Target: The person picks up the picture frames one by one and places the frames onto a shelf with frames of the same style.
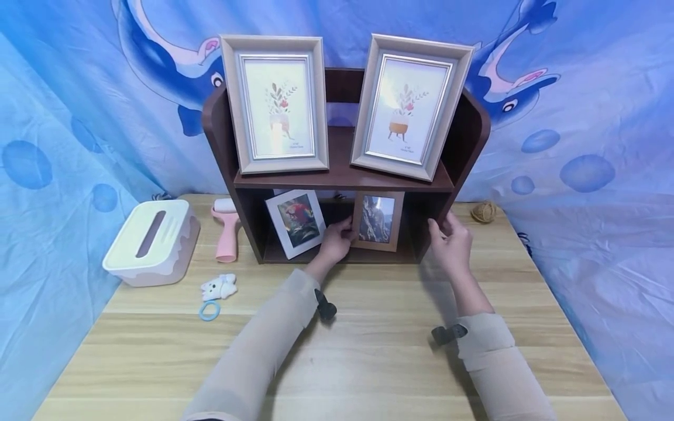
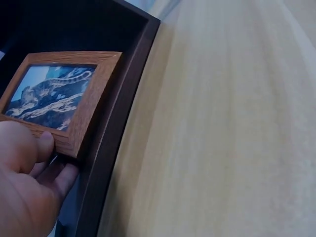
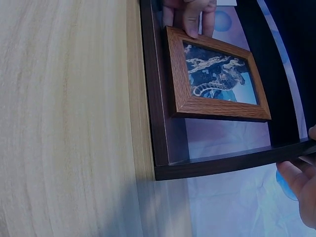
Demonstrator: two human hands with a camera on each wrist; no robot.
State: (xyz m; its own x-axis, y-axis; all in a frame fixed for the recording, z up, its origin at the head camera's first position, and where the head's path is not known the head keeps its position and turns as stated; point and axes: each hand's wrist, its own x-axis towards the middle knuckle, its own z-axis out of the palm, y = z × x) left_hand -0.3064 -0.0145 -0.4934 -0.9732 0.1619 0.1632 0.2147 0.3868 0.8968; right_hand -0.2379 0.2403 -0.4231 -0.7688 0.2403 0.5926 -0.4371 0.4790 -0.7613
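Observation:
A brown wood picture frame with an animal photo stands in the lower level of a dark brown shelf. My left hand pinches its left edge, thumb on the front and fingers behind, as the left wrist view shows at the frame. My right hand holds the front edge of the shelf's right side panel; in the right wrist view, fingers lie on either side of that panel. Left of my left hand, a white frame with a parrot picture leans tilted in the same level.
Two large cream frames with plant prints stand on the upper level. On the table's left are a tissue box, a pink lint roller, a white plush figure and a blue ring. A brown ball lies at the right.

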